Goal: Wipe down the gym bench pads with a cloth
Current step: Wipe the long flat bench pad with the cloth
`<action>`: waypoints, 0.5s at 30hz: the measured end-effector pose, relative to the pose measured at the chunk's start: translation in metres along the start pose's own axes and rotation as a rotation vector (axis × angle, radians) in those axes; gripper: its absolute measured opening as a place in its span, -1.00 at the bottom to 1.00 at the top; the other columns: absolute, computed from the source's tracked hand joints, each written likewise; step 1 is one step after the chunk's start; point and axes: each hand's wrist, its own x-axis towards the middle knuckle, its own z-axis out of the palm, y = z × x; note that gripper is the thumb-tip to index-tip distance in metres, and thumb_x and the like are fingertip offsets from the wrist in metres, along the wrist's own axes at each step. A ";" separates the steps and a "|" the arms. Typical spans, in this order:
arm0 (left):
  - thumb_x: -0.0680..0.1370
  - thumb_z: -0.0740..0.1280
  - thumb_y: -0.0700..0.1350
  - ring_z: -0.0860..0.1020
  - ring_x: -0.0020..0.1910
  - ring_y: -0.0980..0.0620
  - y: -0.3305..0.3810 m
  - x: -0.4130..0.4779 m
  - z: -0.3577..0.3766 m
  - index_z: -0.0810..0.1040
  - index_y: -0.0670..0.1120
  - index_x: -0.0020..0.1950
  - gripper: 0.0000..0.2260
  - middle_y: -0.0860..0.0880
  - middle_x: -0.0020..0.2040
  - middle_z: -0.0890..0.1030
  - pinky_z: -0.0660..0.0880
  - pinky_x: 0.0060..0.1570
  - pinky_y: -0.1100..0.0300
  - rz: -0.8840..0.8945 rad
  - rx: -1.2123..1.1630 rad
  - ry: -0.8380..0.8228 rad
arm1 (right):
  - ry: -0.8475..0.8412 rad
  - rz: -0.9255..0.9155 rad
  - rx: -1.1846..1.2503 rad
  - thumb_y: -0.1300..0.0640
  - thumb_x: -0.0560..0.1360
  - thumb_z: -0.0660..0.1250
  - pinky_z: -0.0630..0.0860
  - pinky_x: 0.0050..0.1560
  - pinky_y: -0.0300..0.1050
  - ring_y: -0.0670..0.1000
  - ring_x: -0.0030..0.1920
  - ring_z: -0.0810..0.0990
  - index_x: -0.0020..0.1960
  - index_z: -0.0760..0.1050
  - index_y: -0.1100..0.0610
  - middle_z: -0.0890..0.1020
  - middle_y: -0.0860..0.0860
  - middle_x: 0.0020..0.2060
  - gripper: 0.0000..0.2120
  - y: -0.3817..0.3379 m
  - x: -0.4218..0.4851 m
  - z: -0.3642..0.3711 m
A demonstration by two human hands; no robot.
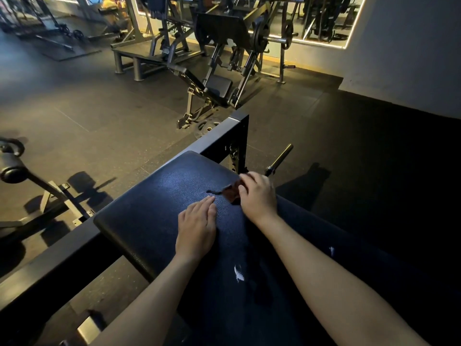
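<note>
Fingers [207, 204] of the left hand [197, 228]: straight and pressed side by side, lying flat, palm down, on the bench pad [149, 206], tips directed toward the upper right of the frame. They hold nothing. Fingers [245, 186] of the right hand [258, 196]: curled inward and bunched on a dark brown cloth [230, 192], which is held against the pad near its right edge, just right of the frame's centre. A thin tail of the cloth trails leftward across the pad surface and ends just above the left fingertips; whether it touches them cannot be told. The two hands lie near one another but apart, and both bare forearms enter from the bottom of the frame.

The bench pad is a black, pebble-grained cushion with rounded corners, running from the centre of the frame down to the lower right. A small white scuff [239, 272] marks it between the forearms. A black square-section frame rail [219, 136] runs from the lower left up to the centre, passing beneath the pad. A chrome-tipped peg [279, 159] projects just above the right hand. A leg-press machine [224, 46] stands in the upper centre, and a weight plate [208, 127] lies on the dark rubber floor [87, 101] behind the rail. A padded roller [11, 167] shows at the left edge and a lit-edged mirror [324, 18] at the upper right.
</note>
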 end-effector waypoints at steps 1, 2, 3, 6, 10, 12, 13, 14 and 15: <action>0.67 -0.03 0.12 0.31 0.46 0.13 0.000 0.000 0.000 0.43 0.07 0.49 -0.54 0.10 0.47 0.46 0.14 0.39 0.14 0.005 0.017 -0.004 | -0.079 0.059 -0.043 -0.06 0.62 0.21 0.26 0.42 0.13 0.18 0.42 0.33 0.46 0.42 0.05 0.43 0.08 0.42 -0.56 0.004 0.006 -0.002; 0.66 -0.02 0.11 0.31 0.46 0.13 0.000 0.000 0.001 0.43 0.06 0.50 -0.53 0.10 0.47 0.45 0.13 0.40 0.13 0.007 0.032 -0.009 | -0.166 0.083 -0.102 -0.11 0.61 0.19 0.23 0.44 0.12 0.17 0.44 0.29 0.50 0.36 0.03 0.38 0.05 0.46 -0.51 0.004 0.006 -0.002; 0.65 -0.02 0.11 0.30 0.46 0.12 0.001 0.000 0.001 0.42 0.06 0.50 -0.52 0.10 0.48 0.45 0.12 0.41 0.13 0.002 0.041 -0.015 | -0.219 0.066 -0.157 -0.12 0.60 0.19 0.25 0.42 0.10 0.17 0.42 0.29 0.50 0.34 0.01 0.37 0.04 0.46 -0.50 0.000 0.003 0.000; 0.60 -0.02 0.10 0.32 0.45 0.10 0.002 0.004 0.002 0.42 0.07 0.50 -0.49 0.09 0.49 0.44 0.12 0.40 0.13 -0.029 0.032 -0.023 | -0.189 -0.104 -0.140 0.02 0.58 0.22 0.38 0.23 0.01 0.17 0.24 0.41 0.40 0.46 -0.03 0.49 0.00 0.33 -0.61 -0.022 -0.021 0.009; 0.60 -0.02 0.13 0.38 0.38 0.02 0.001 0.015 0.000 0.44 0.09 0.50 -0.48 0.11 0.48 0.45 0.19 0.35 0.06 -0.032 0.031 -0.031 | -0.151 -0.276 0.101 0.13 0.57 0.26 0.45 0.09 -0.01 0.14 0.11 0.47 0.28 0.58 -0.02 0.60 -0.02 0.18 -0.69 -0.028 -0.035 0.018; 0.59 -0.03 0.15 0.39 0.34 -0.02 -0.001 0.024 0.000 0.45 0.07 0.49 -0.46 0.09 0.48 0.46 0.19 0.31 0.06 -0.012 0.066 -0.039 | -0.028 -0.225 0.116 0.19 0.56 0.28 0.50 0.12 0.05 0.18 0.12 0.50 0.24 0.61 0.05 0.61 0.05 0.16 -0.71 -0.015 -0.010 0.018; 0.60 -0.03 0.15 0.38 0.34 -0.01 -0.002 0.027 0.001 0.45 0.06 0.49 -0.46 0.09 0.48 0.45 0.16 0.31 0.07 -0.005 0.085 -0.045 | 0.028 -0.152 0.097 0.19 0.57 0.28 0.47 0.20 0.11 0.20 0.19 0.48 0.27 0.59 0.09 0.59 0.09 0.21 -0.70 -0.007 0.005 0.017; 0.63 -0.02 0.15 0.35 0.35 0.01 -0.003 0.030 0.002 0.44 0.05 0.50 -0.49 0.09 0.49 0.44 0.13 0.33 0.07 -0.002 0.101 -0.053 | 0.012 -0.055 0.079 0.12 0.59 0.28 0.40 0.32 0.15 0.22 0.31 0.42 0.35 0.53 0.11 0.52 0.12 0.32 -0.66 -0.001 0.019 0.015; 0.67 0.00 0.12 0.32 0.38 0.02 -0.004 0.033 0.003 0.42 0.05 0.51 -0.53 0.10 0.50 0.42 0.09 0.35 0.07 -0.002 0.114 -0.060 | -0.067 0.028 0.045 0.01 0.60 0.25 0.29 0.43 0.18 0.23 0.42 0.30 0.44 0.44 0.10 0.41 0.12 0.43 -0.57 0.002 0.029 0.014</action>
